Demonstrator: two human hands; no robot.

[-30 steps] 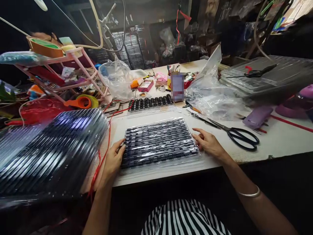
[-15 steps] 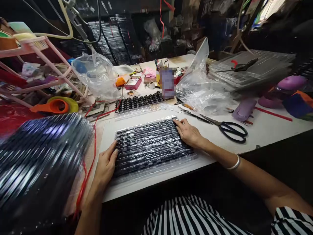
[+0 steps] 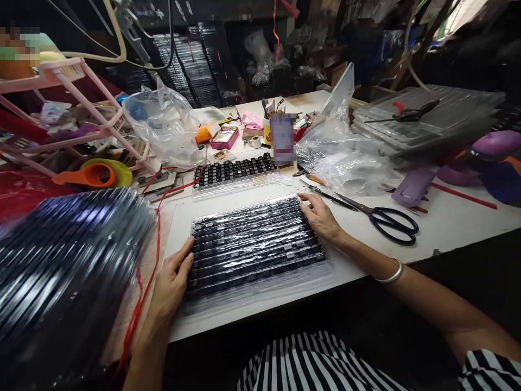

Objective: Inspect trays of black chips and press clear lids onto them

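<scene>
A clear plastic tray [image 3: 252, 244] with rows of small black parts lies on the white table in front of me; it looks like several trays stacked. My left hand [image 3: 175, 274] grips its left edge, thumb on the near side. At the upper right corner, my right hand [image 3: 319, 217] holds the edge with bent fingers; the fingertips are partly hidden. Beyond the tray is another tray [image 3: 236, 169] of black parts with a clear rim. Black-handled scissors [image 3: 386, 222] lie to the right of my right hand.
At left stands a tall stack of filled trays [image 3: 69, 260] beside red string [image 3: 157, 239]. A pink rack [image 3: 101, 125], orange tape dispenser [image 3: 95, 175] and plastic bags [image 3: 163, 125] are behind it. More clear bags [image 3: 342, 157] and stacked clear trays [image 3: 427, 117] occupy the right back.
The view has shifted slightly, so most things sit a little further right. Both hands keep their hold on the tray; its glare pattern differs, suggesting a slight tilt.
</scene>
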